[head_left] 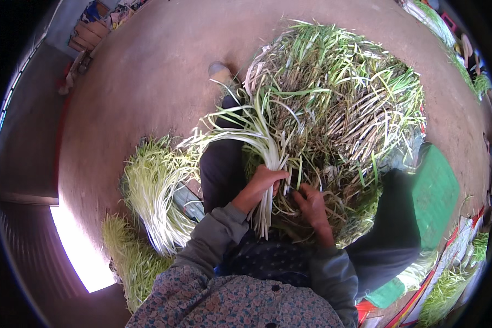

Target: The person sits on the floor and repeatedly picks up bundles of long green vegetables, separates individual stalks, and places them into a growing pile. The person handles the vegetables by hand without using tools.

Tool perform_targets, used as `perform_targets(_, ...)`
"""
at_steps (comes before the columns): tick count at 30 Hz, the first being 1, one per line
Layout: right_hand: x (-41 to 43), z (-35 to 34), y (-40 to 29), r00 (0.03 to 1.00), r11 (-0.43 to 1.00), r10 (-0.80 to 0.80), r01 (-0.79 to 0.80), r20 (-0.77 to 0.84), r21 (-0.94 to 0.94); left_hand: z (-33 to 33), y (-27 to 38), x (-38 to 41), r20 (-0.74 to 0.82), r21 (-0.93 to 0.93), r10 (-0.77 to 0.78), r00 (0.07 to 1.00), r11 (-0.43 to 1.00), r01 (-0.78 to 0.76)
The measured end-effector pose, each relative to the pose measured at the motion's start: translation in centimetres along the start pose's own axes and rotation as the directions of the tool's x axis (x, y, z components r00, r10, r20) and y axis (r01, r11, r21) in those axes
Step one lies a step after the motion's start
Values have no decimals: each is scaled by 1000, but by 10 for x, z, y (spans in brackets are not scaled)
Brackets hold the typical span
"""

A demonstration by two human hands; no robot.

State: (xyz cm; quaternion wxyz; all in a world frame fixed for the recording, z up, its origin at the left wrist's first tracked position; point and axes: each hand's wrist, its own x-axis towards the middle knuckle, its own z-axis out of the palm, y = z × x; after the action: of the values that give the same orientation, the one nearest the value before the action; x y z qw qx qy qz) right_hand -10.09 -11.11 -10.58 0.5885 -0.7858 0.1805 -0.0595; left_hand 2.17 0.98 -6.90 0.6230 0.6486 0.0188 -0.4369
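Observation:
My left hand is closed around a bunch of long pale leafy stalks. Their white ends point down towards my lap and the green-yellow leaves fan out up and to the left. Just right of it, my right hand has its thumb and fingers bent close to some thin stalks beside the bunch; whether it grips any is unclear. Beyond both hands and between my legs lies a large heap of green leaves and brown, dry stalks. A pile of pale yellow-green stalks lies to my left.
Another leafy pile sits at the lower left. A green sheet or sack lies beside my right leg. More green bundles are at the lower right and upper right. Wooden pieces stand at the upper left. Bright light falls on the floor at left.

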Motion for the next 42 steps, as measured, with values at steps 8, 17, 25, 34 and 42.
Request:
perform_targets(8,0,-2,-30,998,974,-53,41,-46,-224,1,63,-50,28,-356,174,984,922,-153)
perform_targets(17,-5,-38,10,972,849,10,-134,-237,-511,-18,136,-100,-20,-462,477,879,775,-431)
perform_targets(25,-20,-65,1,950,951,-63,-36,-306,-308,-2,210,-139,159,-415,648,745,728,-545)
perform_targets(34,14,-43,-189,592,682,-705,716,-391,-147,15,209,-146,245,-360,534,809,825,-435)
perform_targets(42,-16,-32,-113,987,850,-124,54,99,523,-13,189,-97,39,-285,473,880,849,-444)
